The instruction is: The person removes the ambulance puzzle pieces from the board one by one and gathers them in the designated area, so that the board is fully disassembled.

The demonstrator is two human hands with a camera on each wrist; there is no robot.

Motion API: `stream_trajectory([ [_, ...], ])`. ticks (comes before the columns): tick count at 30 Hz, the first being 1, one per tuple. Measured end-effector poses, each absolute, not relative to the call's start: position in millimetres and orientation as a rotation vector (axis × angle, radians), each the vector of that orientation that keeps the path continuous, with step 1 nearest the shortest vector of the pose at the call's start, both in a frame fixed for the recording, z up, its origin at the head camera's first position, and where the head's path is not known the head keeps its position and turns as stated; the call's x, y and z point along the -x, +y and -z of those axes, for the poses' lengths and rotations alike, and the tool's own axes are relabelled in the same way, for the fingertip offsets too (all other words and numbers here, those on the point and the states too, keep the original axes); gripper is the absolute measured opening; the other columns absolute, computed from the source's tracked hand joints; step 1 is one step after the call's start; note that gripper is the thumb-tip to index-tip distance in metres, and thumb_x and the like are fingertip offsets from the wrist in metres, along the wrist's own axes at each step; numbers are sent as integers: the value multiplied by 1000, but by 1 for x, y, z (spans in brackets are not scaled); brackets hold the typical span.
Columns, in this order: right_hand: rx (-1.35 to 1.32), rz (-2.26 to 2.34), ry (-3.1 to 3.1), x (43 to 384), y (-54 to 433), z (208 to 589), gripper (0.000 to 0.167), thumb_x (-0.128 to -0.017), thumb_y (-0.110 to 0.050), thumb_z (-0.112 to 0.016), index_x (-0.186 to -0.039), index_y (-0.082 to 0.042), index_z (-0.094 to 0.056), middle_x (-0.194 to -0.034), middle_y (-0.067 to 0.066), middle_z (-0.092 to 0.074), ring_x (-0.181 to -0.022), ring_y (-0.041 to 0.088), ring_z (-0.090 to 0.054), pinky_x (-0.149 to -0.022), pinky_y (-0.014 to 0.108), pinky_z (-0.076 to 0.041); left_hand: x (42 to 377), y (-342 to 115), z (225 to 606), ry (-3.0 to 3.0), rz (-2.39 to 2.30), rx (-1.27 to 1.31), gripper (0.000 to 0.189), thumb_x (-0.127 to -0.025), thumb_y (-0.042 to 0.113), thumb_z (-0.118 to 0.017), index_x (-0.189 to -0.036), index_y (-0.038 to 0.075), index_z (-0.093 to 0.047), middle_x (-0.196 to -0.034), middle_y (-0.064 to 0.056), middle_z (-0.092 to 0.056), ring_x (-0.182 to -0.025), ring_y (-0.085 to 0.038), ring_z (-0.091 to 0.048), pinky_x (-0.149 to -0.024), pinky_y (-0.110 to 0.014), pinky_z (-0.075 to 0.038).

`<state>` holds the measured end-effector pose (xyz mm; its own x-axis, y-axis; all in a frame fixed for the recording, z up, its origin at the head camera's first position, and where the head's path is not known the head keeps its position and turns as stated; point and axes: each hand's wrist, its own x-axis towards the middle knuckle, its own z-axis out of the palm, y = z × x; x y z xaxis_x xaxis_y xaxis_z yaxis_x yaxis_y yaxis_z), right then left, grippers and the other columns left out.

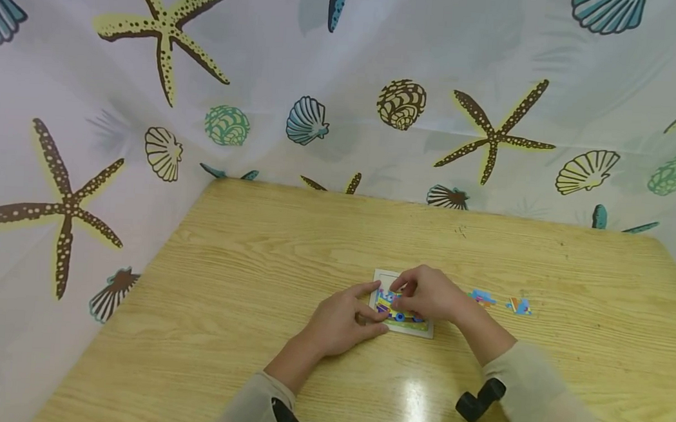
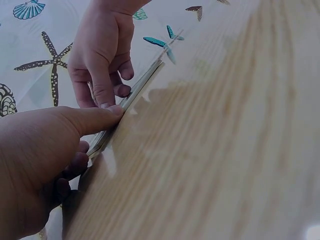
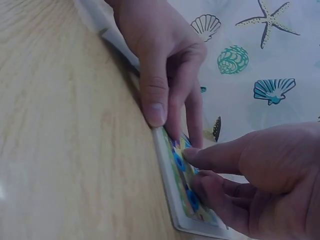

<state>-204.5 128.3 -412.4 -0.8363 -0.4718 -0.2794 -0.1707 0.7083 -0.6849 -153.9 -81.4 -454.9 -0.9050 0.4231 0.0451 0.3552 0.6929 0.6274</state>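
Note:
A small jigsaw puzzle (image 1: 409, 326) in a pale frame lies flat on the table, showing a bright vehicle with blue wheels. My left hand (image 1: 339, 321) rests at its left end. Its thumb (image 2: 102, 120) lies on the near edge of the frame, and other fingers touch the left side and the picture. My right hand (image 1: 431, 295) is over the picture from the right, with bent thumb and index fingertips down at its surface. In the right wrist view, the right hand (image 3: 280, 175) covers part of the puzzle. Whether it pinches a piece cannot be seen.
Loose puzzle pieces (image 1: 482, 297) lie to the right of the frame, beyond my right wrist. More pieces (image 1: 521, 305) sit farther right. The wooden table (image 1: 240, 282) meets a white curtain (image 1: 347, 63) printed with shells and starfish at its back and left.

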Motion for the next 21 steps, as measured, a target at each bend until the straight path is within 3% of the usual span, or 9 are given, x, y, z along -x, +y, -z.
stream_trajectory([
  [15, 340, 1061, 2466, 199, 121, 415, 22, -91, -12, -72, -110, -8, -64, -95, 7, -66, -64, 16, -65, -60, 28, -55, 155, -81, 451, 2789, -1013, -669, 27, -91, 41, -72, -106, 21, -81, -155, -2, -47, -131, -31, -56, -95, -46, -53],
  [21, 342, 1208, 2397, 199, 125, 421, 13, -96, -12, -67, -107, -6, -63, -93, 8, -64, -66, 17, -62, -61, 28, -55, 154, -80, 452, 2777, -1020, -641, 26, -91, 41, -73, -106, 20, -81, -155, -2, -47, -135, -31, -53, -100, -48, -50],
])
